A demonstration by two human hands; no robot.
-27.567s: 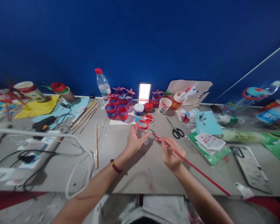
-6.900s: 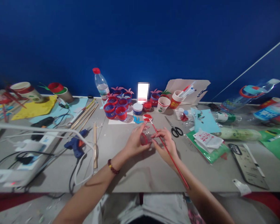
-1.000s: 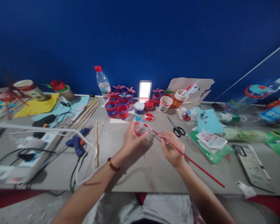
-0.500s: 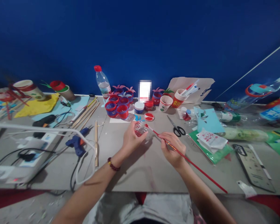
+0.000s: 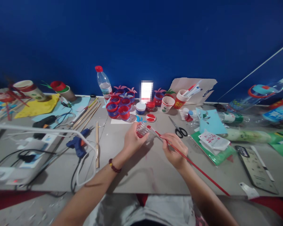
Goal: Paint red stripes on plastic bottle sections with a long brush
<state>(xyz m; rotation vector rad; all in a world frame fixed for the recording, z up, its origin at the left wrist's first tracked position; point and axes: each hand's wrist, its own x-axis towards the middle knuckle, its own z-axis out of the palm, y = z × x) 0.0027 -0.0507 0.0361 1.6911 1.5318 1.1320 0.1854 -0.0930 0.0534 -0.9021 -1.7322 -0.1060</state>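
Observation:
My left hand (image 5: 134, 140) is closed around a clear plastic piece (image 5: 143, 129) with red paint on its left part. A long red paintbrush (image 5: 191, 161) is pinched in my right hand (image 5: 175, 149), its red-wet tip at the upper side of the plastic piece. Just beyond lies a round lid (image 5: 151, 117) with red paint in it. Behind that stand a red paint jar (image 5: 150, 106) and a white-lidded blue jar (image 5: 141, 108). Several red and blue painted cups (image 5: 124, 113) sit left of the jars.
Black-handled scissors (image 5: 180, 131) lie right of my hands. A blue glue gun (image 5: 79, 144), cables and a power strip (image 5: 35, 163) occupy the left. A phone (image 5: 256, 171) and green packet (image 5: 217, 158) are on the right. A red-capped bottle (image 5: 104, 84) stands behind.
The brush tip has shifted very slightly on the plastic piece, and the brush has turned a little. Both hands stay almost where they were.

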